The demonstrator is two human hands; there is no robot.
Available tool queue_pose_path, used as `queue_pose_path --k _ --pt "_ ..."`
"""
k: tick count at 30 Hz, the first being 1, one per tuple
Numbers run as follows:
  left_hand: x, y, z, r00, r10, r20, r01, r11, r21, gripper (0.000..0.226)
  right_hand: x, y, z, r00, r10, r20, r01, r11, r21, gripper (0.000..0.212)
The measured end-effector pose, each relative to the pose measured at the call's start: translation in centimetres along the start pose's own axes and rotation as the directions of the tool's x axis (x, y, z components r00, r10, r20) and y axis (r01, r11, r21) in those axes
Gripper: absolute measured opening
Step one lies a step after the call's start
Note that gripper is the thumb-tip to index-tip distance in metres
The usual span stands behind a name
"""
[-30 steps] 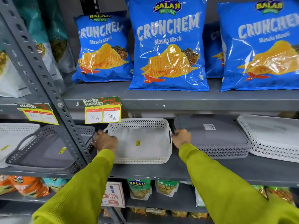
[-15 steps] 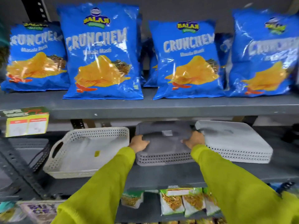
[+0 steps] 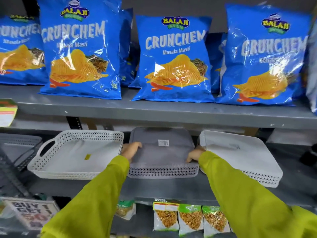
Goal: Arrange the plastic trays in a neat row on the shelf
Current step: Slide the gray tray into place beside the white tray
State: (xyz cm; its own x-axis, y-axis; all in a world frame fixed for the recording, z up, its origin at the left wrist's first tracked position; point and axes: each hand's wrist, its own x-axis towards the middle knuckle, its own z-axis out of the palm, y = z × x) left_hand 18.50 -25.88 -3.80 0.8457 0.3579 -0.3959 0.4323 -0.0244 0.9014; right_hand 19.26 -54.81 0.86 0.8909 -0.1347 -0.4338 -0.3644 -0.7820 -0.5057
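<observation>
An upside-down grey plastic tray (image 3: 163,155) lies in the middle of the grey shelf (image 3: 163,188), a white label on its base. My left hand (image 3: 131,150) grips its left edge and my right hand (image 3: 194,154) grips its right edge. To its left a white perforated tray (image 3: 77,152) sits upright with a yellow sticker inside. To its right a white tray (image 3: 240,155) lies upside down, slightly angled. A further grey tray (image 3: 18,146) shows at the far left.
The shelf above (image 3: 154,112) holds several blue Crunchem chip bags (image 3: 173,57), leaving a low gap over the trays. A slotted metal upright (image 3: 10,177) stands at the left. Small snack packets (image 3: 190,219) hang below, beside a promotional sign (image 3: 30,212).
My view has shifted right. Both hands left the upright white tray and the grey tray's corner, and now hold the upside-down grey tray by its two sides.
</observation>
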Motion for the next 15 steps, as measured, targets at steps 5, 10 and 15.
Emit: queue_pose_path --k 5,10,15 --pt "-5.4 3.1 0.5 0.949 0.182 -0.258 -0.235 0.953 -0.194 0.035 -0.4 0.6 0.2 0.994 -0.051 -0.097 0.068 0.981 0.181 0.016" --pt "2.8 -0.1 -1.4 0.945 0.235 -0.227 -0.312 0.858 -0.408 0.057 0.1 0.4 -0.7 0.978 -0.042 -0.203 0.182 0.645 0.742 0.005" --pt "-5.4 2.5 -1.6 0.977 0.157 -0.142 -0.211 0.773 -0.599 0.071 -1.4 1.2 -1.8 0.995 -0.018 -0.096 0.097 0.228 0.969 0.048"
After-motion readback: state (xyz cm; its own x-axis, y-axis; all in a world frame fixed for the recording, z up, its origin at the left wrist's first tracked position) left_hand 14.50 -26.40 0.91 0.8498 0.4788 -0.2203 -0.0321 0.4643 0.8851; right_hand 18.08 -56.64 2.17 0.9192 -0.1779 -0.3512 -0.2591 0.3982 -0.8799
